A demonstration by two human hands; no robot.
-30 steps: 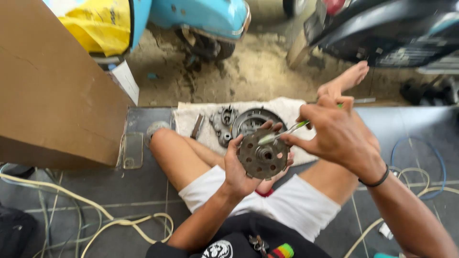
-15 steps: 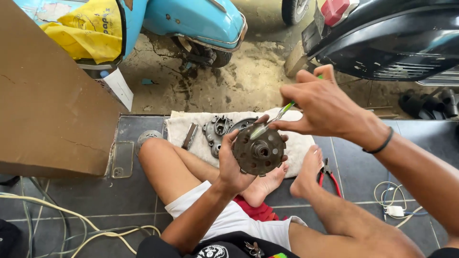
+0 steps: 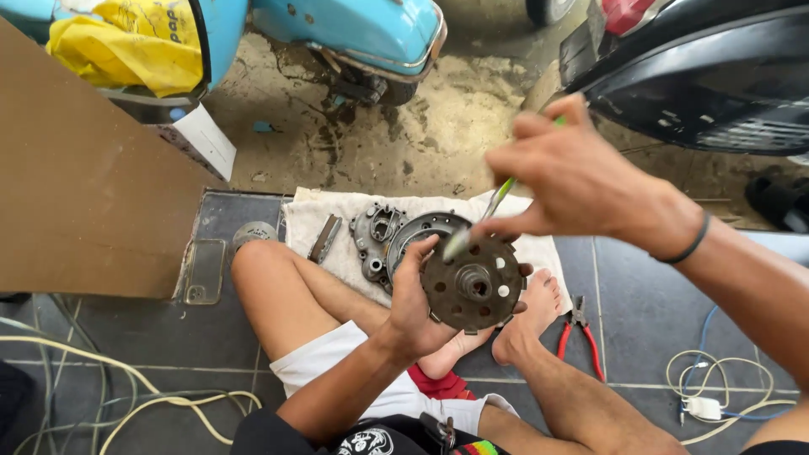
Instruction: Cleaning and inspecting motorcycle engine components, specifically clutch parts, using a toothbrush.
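- Left hand (image 3: 415, 305) reaching up from below, fingers curling around the dark round perforated metal disc (image 3: 474, 285), holding it over the lap.
- Right hand (image 3: 566, 181) arching above, fingers pinching a thin green-handled tool (image 3: 487, 215), tip touching the disc's face.

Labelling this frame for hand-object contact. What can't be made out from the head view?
- Tip of the green-handled tool in the right hand: motion blur, so contact with the perforated metal disc is unclear.
- Back of the disc: hidden by the left hand gripping it.
- Metal parts on the cloth: partly covered by disc and hand.
- Scooter bodies: cut off by the top edge.
- Red-handled pliers: jaws too small to read.
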